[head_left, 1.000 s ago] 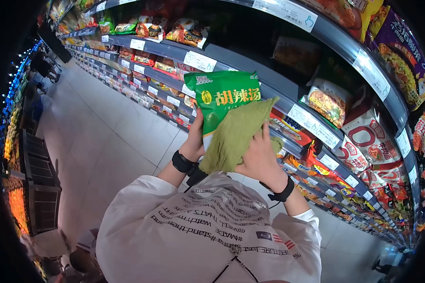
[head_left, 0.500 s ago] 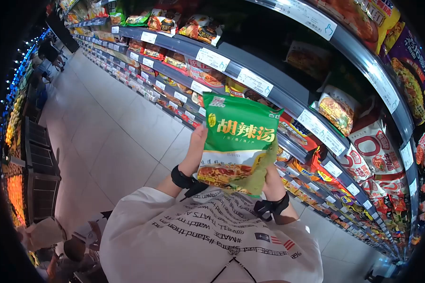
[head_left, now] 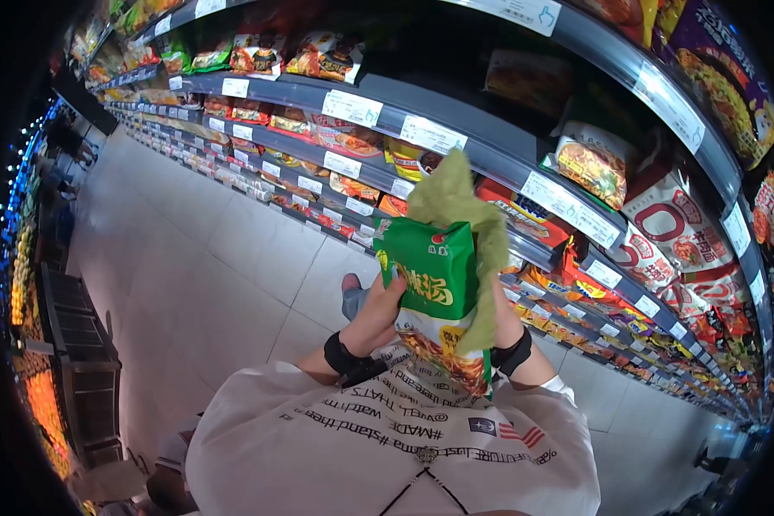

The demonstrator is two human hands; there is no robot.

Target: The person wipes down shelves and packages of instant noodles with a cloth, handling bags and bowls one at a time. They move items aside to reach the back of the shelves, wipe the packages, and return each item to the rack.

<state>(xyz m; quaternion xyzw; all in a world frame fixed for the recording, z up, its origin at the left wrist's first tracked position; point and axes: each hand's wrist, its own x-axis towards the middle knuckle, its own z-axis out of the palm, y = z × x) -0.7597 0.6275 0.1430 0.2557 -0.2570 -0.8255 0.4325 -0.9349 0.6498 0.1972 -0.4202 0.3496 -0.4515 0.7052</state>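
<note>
A green and white food packet [head_left: 437, 279] with gold lettering is held in front of my chest, its face turned partly to the right. My left hand [head_left: 380, 316] grips its left side, with the thumb over the front. Along the packet's right edge lies an olive-green cloth [head_left: 490, 258], which also sticks up above its top corner. My right hand [head_left: 507, 320] is closed on the cloth at that side; most of its fingers are hidden behind the cloth and packet. Black bands circle both wrists.
Long shelves [head_left: 482, 142] of packaged food with price labels curve along the front and right. Tiled floor [head_left: 224, 224] spreads to the left. Dark crates [head_left: 90, 361] beside orange produce [head_left: 45, 408] stand at far left, with a person partly visible at the lower left.
The packet has turned and dropped slightly, so its face is seen more from the side. The cloth has come up over its right edge. My left thumb now lies across the front.
</note>
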